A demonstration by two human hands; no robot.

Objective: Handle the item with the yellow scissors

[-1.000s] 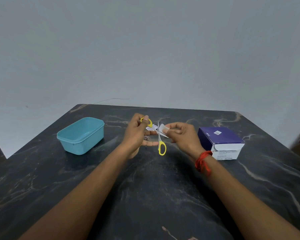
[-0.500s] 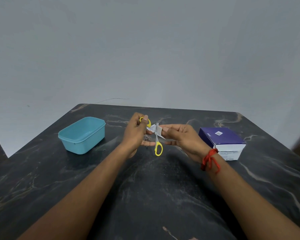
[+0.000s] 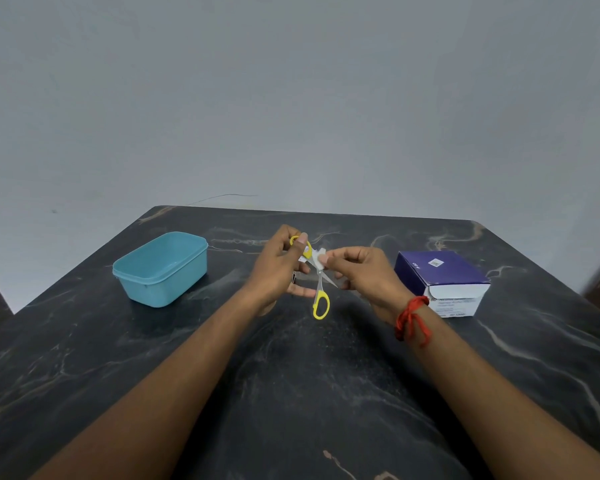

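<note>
Scissors [image 3: 318, 289], yellow-handled, are held above the dark marble table [image 3: 291, 393], midway between the teal tub and the purple box. My left hand [image 3: 278, 271] grips them: thumb through the upper yellow loop, other fingers curled below it. Lower loop hangs free, on the side of the scissors nearest me, with no finger in it. Blades are spread apart; one metal tip points toward my right hand.

My right hand [image 3: 364, 275] sits just right of the scissors. Thumb and forefinger are closed in a pinch on a small white packet [image 3: 318, 258], remaining fingers loosely bent. Packet sits at the blades, touching them near the pivot. Whether the blades have bitten into it I cannot tell. Red thread [image 3: 411, 322] is tied round my right wrist.

Teal tub [image 3: 160, 271] stands on the table well to the left of the scissors, open top. Purple box [image 3: 442, 278] with a white front lies on the table well to their right. Grey wall [image 3: 291, 98] stands beyond the scissors, behind the table's far edge.
</note>
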